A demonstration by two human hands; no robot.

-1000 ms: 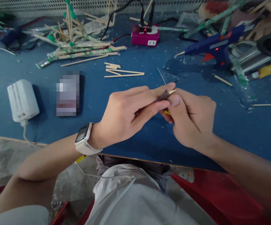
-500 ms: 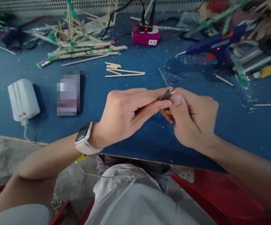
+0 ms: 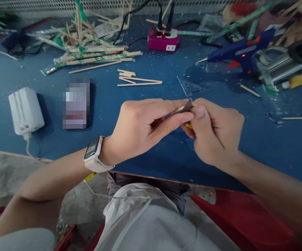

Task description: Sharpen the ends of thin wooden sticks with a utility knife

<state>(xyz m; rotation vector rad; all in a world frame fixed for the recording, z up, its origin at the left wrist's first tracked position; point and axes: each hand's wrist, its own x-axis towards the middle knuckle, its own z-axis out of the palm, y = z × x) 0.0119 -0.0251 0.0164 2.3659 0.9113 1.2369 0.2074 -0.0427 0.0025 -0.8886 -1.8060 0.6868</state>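
My left hand [image 3: 143, 127] is closed, thumb and forefinger pinching a thin wooden stick [image 3: 179, 109], most of it hidden by the fingers. My right hand [image 3: 216, 130] is wrapped round a utility knife, whose grey blade [image 3: 187, 106] lies across the stick near its tip. Only a bit of the yellow knife handle [image 3: 189, 125] shows below my right thumb. Both hands meet just above the blue table. Beyond them lie several cut wooden sticks [image 3: 140, 82] and a clear set square [image 3: 191, 87].
At the left are a white charger [image 3: 27, 111] and a phone [image 3: 75, 104] with a blurred screen. Farther back are wrapped chopsticks [image 3: 96, 55] and a magenta power adapter [image 3: 163, 40]. A blue glue gun [image 3: 242, 52] with a lit red light lies at the right, near a metal cylinder [image 3: 284, 64].
The blade has shifted slightly right and turned along the stick, and more of the stick shows behind it. Both hands stay almost where they were.
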